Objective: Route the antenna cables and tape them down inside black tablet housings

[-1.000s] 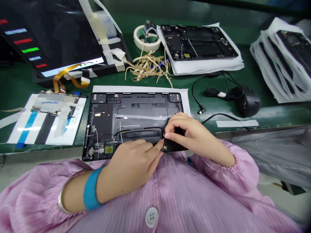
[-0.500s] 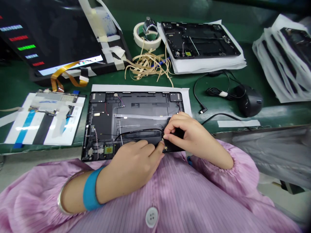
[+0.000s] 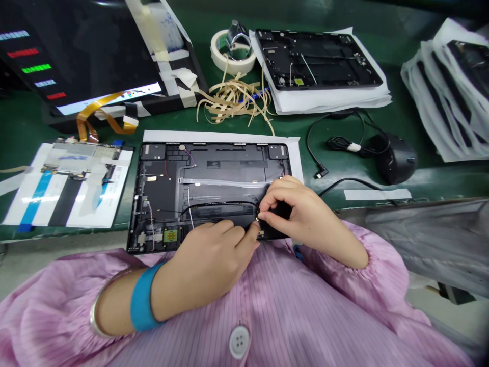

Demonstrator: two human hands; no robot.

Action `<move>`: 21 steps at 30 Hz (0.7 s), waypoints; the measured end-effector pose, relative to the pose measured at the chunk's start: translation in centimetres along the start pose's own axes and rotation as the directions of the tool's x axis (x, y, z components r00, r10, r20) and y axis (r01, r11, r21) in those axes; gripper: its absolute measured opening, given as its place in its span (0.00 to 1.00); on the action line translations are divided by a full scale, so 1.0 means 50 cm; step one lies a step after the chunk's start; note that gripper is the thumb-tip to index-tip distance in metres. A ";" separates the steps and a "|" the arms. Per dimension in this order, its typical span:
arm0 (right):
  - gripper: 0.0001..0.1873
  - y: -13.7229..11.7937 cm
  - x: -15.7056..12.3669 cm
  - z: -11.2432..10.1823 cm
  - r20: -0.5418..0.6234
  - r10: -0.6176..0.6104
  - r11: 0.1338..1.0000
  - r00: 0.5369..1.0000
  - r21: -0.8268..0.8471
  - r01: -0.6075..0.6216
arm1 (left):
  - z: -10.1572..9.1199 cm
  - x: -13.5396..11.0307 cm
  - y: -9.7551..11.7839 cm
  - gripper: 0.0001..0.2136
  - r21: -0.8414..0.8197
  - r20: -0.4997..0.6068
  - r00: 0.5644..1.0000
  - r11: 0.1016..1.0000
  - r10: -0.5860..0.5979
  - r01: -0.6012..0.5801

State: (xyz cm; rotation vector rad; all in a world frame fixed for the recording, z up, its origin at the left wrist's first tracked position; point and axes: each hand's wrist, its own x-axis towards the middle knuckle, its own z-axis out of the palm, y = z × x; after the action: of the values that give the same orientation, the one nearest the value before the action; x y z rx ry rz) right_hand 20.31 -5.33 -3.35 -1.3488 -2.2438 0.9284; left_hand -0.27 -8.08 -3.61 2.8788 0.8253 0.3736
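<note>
A black tablet back housing [image 3: 229, 171] lies flat in front of me, inner side up, with thin wires and a clear strip across it. My right hand [image 3: 292, 209] is closed in a pinch at the right end of a black cable [image 3: 221, 203], which arches over the lower part of the housing. My left hand [image 3: 217, 255] reaches across the lower edge, fingers curled. Its index fingertip presses beside that same cable end, and its thumb is at the housing's near edge. The fingertips partly hide the small connector there.
Left, a circuit board [image 3: 82, 158] on a white panel joins a lit screen [image 3: 87, 56] by orange flex cables [image 3: 89, 114]. Behind are tape rolls [image 3: 233, 53], tan strips [image 3: 233, 99] and another housing [image 3: 321, 58]. A wired mouse [image 3: 395, 158] and wrapped stack [image 3: 451, 97] stand right.
The view has shifted slightly. Both hands keep nearly the same hold at the cable's right end, and the housing stays in place.
</note>
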 end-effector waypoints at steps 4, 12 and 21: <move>0.06 -0.002 0.000 0.001 -0.008 0.004 1.000 1.000 0.000 -0.004 | 0.000 -0.001 0.000 0.14 0.003 0.002 1.000 1.000 0.005 -0.005; 0.06 -0.008 0.001 0.003 -0.033 0.016 1.000 0.999 -0.010 -0.017 | 0.003 -0.002 -0.001 0.14 0.001 -0.027 1.000 1.000 -0.001 0.001; 0.07 -0.015 -0.005 0.009 -0.052 0.038 0.998 0.998 -0.039 -0.040 | 0.007 -0.004 -0.001 0.15 -0.010 -0.036 0.999 1.000 -0.002 0.001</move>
State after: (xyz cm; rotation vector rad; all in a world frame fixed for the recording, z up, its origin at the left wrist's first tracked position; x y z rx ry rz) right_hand 19.67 -5.96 -3.12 -1.4219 -2.2162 0.8563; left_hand -0.38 -8.17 -4.02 2.8707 0.8289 0.4297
